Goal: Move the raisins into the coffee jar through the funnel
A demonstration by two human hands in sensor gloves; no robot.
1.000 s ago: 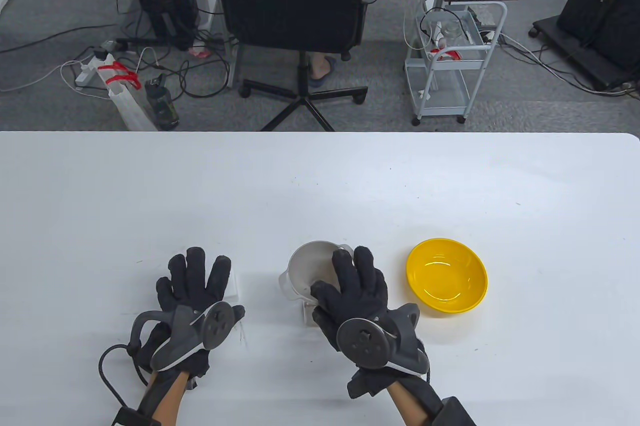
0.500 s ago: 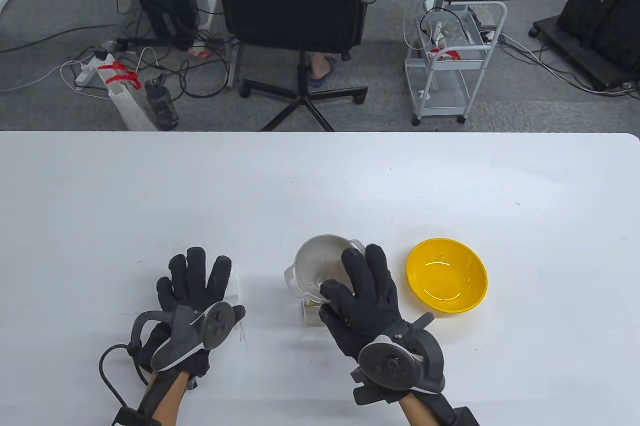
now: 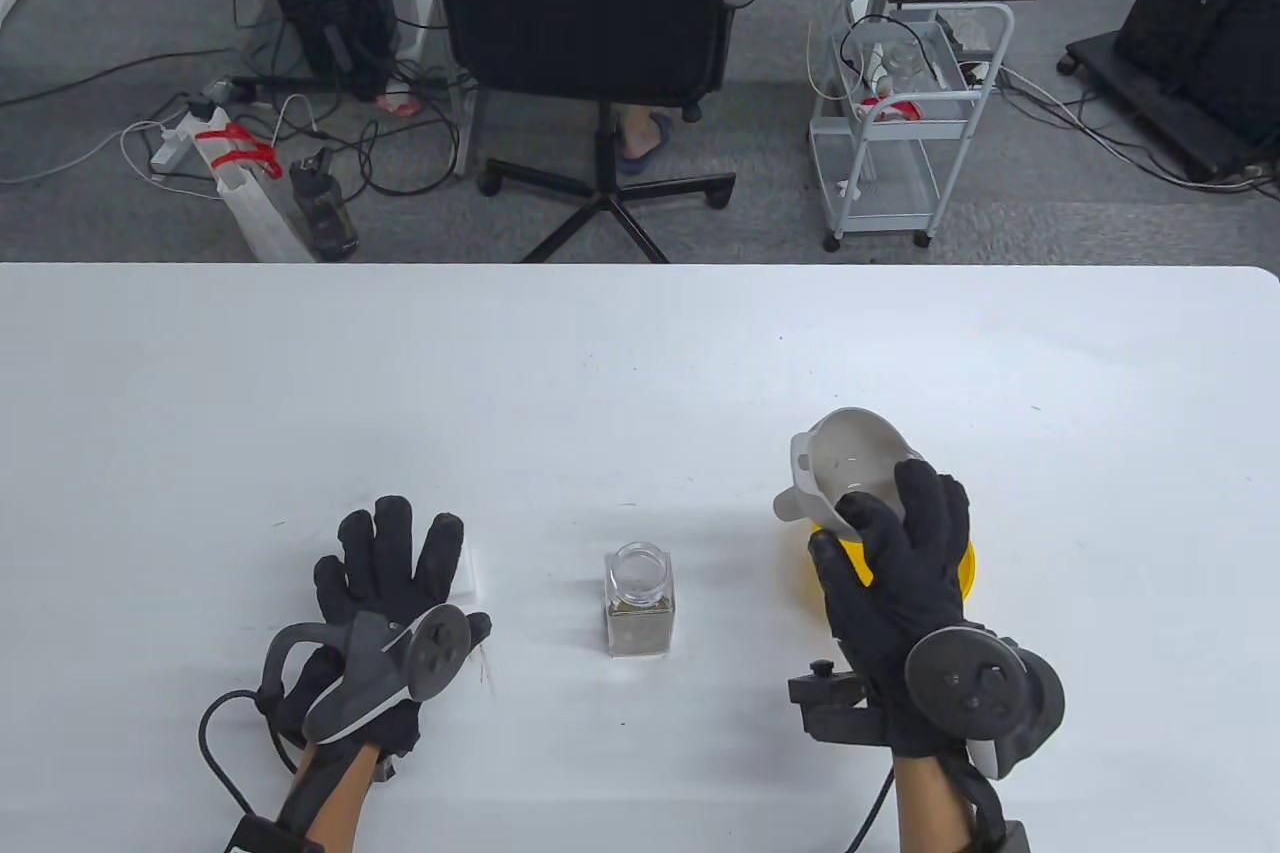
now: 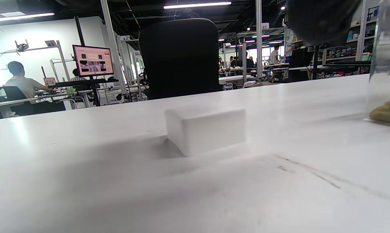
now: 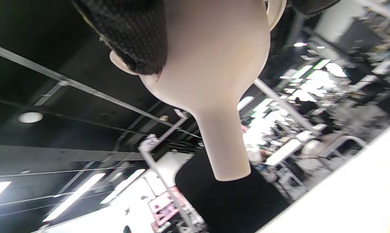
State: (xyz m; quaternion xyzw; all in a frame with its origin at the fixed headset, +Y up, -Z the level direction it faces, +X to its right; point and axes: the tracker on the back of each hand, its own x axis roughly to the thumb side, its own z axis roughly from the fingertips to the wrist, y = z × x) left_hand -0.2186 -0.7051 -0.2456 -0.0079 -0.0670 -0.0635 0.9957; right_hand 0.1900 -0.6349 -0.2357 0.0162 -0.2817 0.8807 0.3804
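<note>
The left hand (image 3: pixel 385 593) lay flat and open-fingered on the table (image 3: pixel 640 363), the coffee jar (image 3: pixel 640 601) stood uncovered with raisins (image 3: pixel 640 628) inside, and the right hand (image 3: pixel 900 583) gripped the funnel (image 3: pixel 850 473) above the yellow bowl (image 3: pixel 850 565).

Right of the clear glass jar (image 3: pixel 640 598), whose contents look dull olive-brown, a pale grey-beige funnel (image 3: pixel 850 473) sits in a black-gloved right hand (image 3: pixel 895 583) over a bright yellow bowl (image 3: pixel 962 565). Left of the jar, the left hand (image 3: pixel 385 583) wears the same black glove with a grey tracker, beside a plain white block (image 4: pixel 205 129) on the white table (image 3: pixel 640 363).
</note>
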